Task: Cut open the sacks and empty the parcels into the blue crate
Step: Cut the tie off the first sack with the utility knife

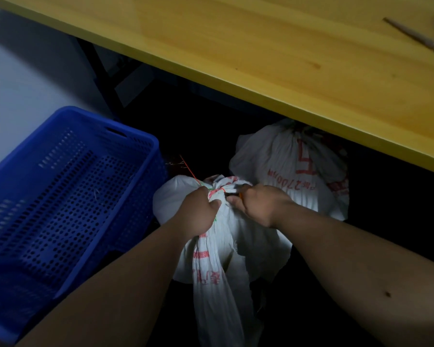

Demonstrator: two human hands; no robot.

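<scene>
Both forearms reach down from the camera to the nearer white woven sack (226, 246), which stands on the dark floor just beside the blue crate (60, 196), in front of the bench's near edge. I have my left hand (198, 214) clenched round the sack's gathered neck, just below the red-and-green string (217, 190) that ties it. My right hand (258, 204) is curled at the other side of the knot; something orange and dark shows at its fingertips, likely a small cutter, though I cannot tell for sure.

I judge the sack soft and slack, its cloth creasing freely, its load lumpy and of moderate weight. The bunched neck is the firmest hold; once it is cut, the bottom corners will serve for tipping.

The crate, perforated and holding no parcels that I can see, waits at the left. A second tied sack (291, 166) sits farther back, partly under the yellow wooden bench (261, 46), whose overhanging edge could hinder lifting it. A blurred metal tool (416, 38) lies near the bench's far right corner.
</scene>
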